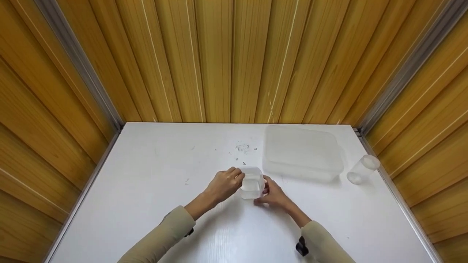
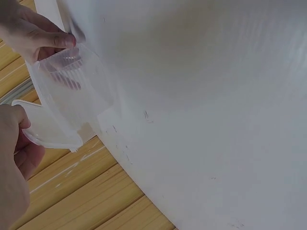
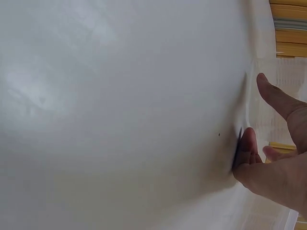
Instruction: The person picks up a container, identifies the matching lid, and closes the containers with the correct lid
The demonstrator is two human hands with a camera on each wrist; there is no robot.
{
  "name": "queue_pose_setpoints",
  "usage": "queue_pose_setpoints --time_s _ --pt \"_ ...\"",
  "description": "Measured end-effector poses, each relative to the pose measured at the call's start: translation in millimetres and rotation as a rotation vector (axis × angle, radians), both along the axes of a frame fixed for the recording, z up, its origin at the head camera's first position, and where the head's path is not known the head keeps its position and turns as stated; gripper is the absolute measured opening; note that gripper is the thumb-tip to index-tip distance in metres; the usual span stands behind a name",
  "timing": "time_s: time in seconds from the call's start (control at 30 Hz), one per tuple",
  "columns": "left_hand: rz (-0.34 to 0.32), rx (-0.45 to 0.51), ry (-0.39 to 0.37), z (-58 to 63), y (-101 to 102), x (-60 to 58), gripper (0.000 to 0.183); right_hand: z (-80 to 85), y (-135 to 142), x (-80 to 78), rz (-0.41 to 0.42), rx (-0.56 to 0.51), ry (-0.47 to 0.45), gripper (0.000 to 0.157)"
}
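White table [image 1: 153, 190] (faintly scuffed) fills a wood-panelled booth [image 1: 226, 58].

1. the head view looks forward and down from above the person, taking in the whole white table [image 1: 146, 175] and both hands from some way off.
2. the left wrist view sits close behind the left hand [image 2: 14, 158], looking past it along the tabletop at the small clear container [image 2: 72, 96] just beyond its fingers.
3. the right wrist view sits close beside the right hand [image 3: 276, 158], facing across the tabletop.
4. all three views share the table; the head and left wrist views share the container and both hands.
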State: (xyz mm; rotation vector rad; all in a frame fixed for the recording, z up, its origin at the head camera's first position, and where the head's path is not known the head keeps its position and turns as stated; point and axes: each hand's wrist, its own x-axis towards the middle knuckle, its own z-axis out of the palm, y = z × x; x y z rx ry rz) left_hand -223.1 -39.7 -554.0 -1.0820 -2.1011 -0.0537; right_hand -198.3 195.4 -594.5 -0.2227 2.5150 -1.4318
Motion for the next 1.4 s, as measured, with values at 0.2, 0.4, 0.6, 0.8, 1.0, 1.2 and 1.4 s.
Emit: queue_pose_setpoints --time_s 0.2,0.4,0.6,0.8,1.0,1.2,1.4 --pt "0.081 0.046 -0.010 4.1 -1.9 -10.4 0.007 19.5 12.0 -3.2 -0.140 0.015 0.059 0.054" --pt "0.097 0.102 0.087 10.1 -4.6 -15.2 0.011 38.6 8.2 -9.0 -0.292 -0.131 0.100 0.027" --pt "-0.031 0.060 0.288 18.3 -1.4 -9.1 0.008 60.4 -3.6 -11.7 -0.333 -0.504 -0.081 0.034" --pt "-0.112 -0.008 0.371 13.5 -1.5 -5.5 0.030 69.9 -5.9 -10.4 -0.366 -0.666 -0.232 0.034" --pt "-0.098 0.079 0.082 11.4 -4.6 -1.6 0.010 67.2 -2.2 -12.0 -0.385 -0.706 -0.270 0.039" --pt "-0.001 0.409 -0.598 20.1 -1.8 4.7 0.032 65.5 4.4 -11.5 -0.380 -0.686 -0.251 0.043" --pt "-0.004 0.868 -1.221 21.3 -0.9 3.0 0.027 59.2 5.3 -8.8 -0.332 -0.616 -0.259 0.045"
